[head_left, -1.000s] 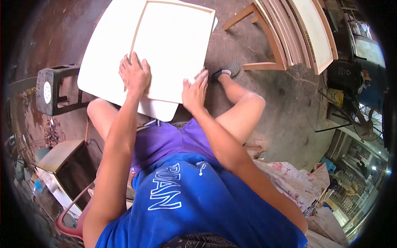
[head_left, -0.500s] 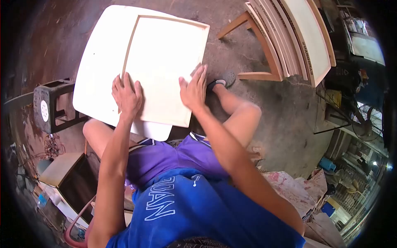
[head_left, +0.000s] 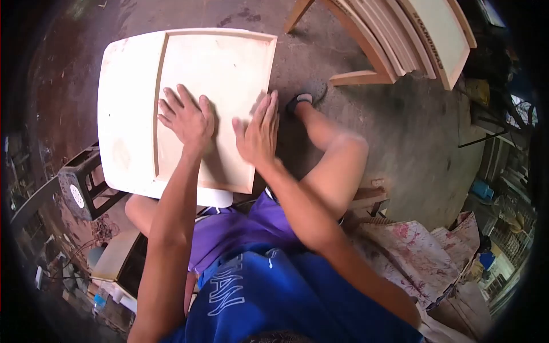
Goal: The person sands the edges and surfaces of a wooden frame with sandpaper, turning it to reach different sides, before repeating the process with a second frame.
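A shallow wooden frame with a pale flat panel [head_left: 229, 63] lies on a white rounded-corner tabletop [head_left: 128, 97] before my knees. My left hand [head_left: 189, 117] rests on the panel with its fingers spread, holding nothing. At the frame's right edge, my right hand [head_left: 260, 134] has its fingers straight and close together, thumb apart. Under those fingertips shows a small grey-brown piece [head_left: 258, 103] that looks like sandpaper, pressed against the rim; most of it is hidden by the hand.
Several similar wooden frames [head_left: 394, 40] lean in a stack on a wooden stand [head_left: 360, 77] at upper right. A black plastic stool [head_left: 86, 186] stands left of the tabletop. Flowered cloth [head_left: 412, 251] lies at lower right, and a box-like wooden piece [head_left: 117, 257] at lower left.
My left hand has moved from the frame's left rim onto the panel, its fingers spreading. My right hand stays at the right edge. The camera view has shifted.
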A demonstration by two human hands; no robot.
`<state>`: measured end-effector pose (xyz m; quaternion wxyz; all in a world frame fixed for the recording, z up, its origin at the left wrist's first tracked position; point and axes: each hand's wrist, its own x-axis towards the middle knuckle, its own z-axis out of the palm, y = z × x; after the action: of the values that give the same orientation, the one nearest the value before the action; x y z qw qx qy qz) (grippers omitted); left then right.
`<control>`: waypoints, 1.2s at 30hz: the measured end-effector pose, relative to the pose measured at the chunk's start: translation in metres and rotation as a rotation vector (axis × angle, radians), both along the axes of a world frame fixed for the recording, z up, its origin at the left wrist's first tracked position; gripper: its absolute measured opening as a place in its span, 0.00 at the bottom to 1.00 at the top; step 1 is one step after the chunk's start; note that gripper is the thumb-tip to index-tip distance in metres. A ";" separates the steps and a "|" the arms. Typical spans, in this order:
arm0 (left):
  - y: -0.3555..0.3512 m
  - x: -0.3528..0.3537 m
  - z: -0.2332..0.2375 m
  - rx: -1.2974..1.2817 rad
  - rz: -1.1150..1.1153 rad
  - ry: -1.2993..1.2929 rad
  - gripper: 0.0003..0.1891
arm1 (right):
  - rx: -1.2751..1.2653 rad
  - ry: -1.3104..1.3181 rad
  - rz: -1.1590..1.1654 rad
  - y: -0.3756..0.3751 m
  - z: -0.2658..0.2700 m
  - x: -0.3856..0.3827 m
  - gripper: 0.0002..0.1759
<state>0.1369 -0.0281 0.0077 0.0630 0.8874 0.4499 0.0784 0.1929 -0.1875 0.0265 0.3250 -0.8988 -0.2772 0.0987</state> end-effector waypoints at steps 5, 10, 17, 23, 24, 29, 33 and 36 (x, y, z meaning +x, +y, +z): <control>0.007 0.000 -0.001 0.000 0.002 0.069 0.38 | 0.033 0.003 -0.067 0.059 -0.008 0.106 0.57; 0.004 -0.001 0.002 -0.019 0.002 0.070 0.39 | 0.100 0.109 -0.072 0.054 -0.006 0.103 0.58; 0.005 0.001 0.000 -0.024 -0.014 0.094 0.40 | 0.167 0.121 -0.090 0.050 -0.007 0.092 0.59; 0.006 0.002 0.002 -0.057 0.016 0.100 0.41 | 0.208 0.158 -0.098 0.051 -0.007 0.096 0.61; 0.006 0.002 0.001 -0.055 0.017 0.105 0.41 | 0.159 0.188 -0.071 0.038 -0.006 0.074 0.61; 0.004 -0.002 0.002 -0.063 0.018 0.147 0.42 | 0.138 0.132 -0.067 0.050 -0.005 0.093 0.60; 0.004 -0.001 0.005 -0.082 0.024 0.140 0.42 | 0.161 0.074 -0.073 0.073 -0.009 0.144 0.57; 0.005 0.005 0.005 -0.089 0.049 0.140 0.42 | 0.088 0.061 -0.018 0.037 -0.023 0.093 0.54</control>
<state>0.1417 -0.0229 0.0123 0.0689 0.8759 0.4776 -0.0026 0.2856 -0.1504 0.0035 0.3732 -0.8827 -0.2633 0.1110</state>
